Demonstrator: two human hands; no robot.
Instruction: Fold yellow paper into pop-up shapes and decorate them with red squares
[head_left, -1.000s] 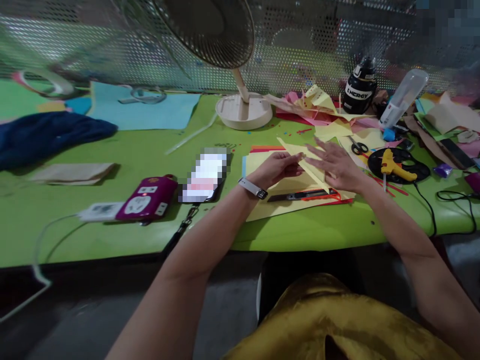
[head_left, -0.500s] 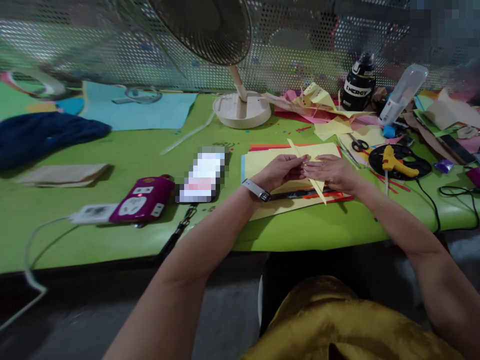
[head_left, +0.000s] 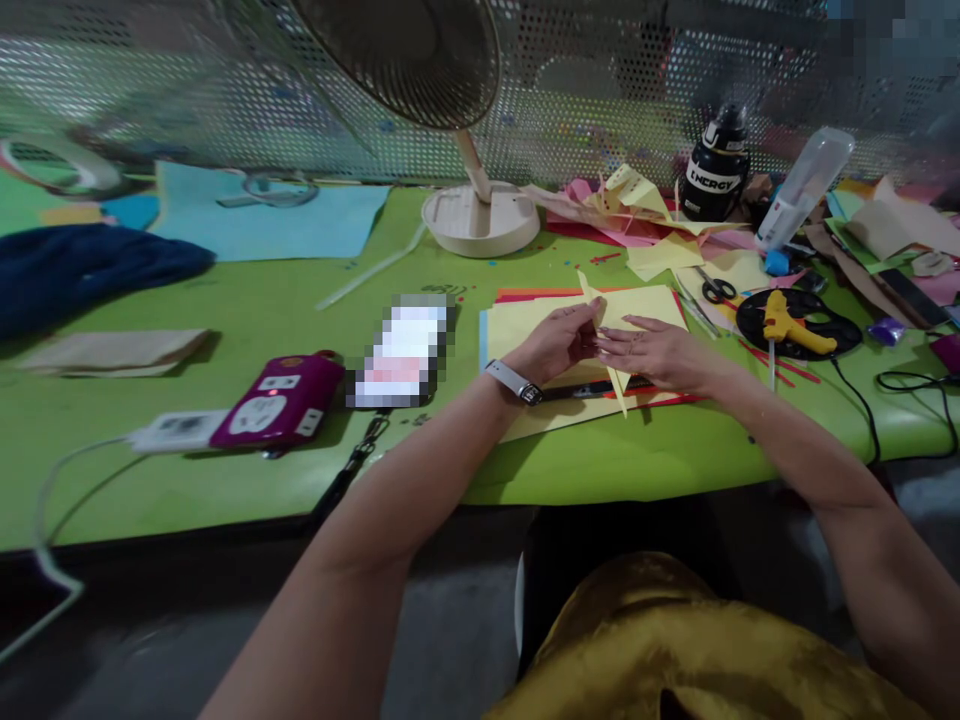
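Note:
A narrow yellow paper strip [head_left: 619, 384] is held above a stack of coloured paper [head_left: 654, 302], its ends poking out beyond my fingers. My left hand [head_left: 564, 337], with a watch [head_left: 514, 381] at the wrist, closes its fingers around the strip's middle. My right hand [head_left: 649, 352] lies against it from the other side, fingers stretched out and touching the strip near the left fingertips. Under my hands, a dark cutter-like tool [head_left: 581, 390] rests on the paper; its right part is partly hidden.
A phone [head_left: 405, 350] and a purple power adapter [head_left: 281, 400] are to the left. A fan [head_left: 481, 218] stands behind. On the right lie scissors [head_left: 718, 289] and a yellow glue gun [head_left: 780, 322]. Further back are paper scraps [head_left: 664, 255] and a black bottle [head_left: 716, 175].
The strip has shifted slightly left and turned a little steeper. My right hand's fingers have spread and drawn slightly away from my left hand.

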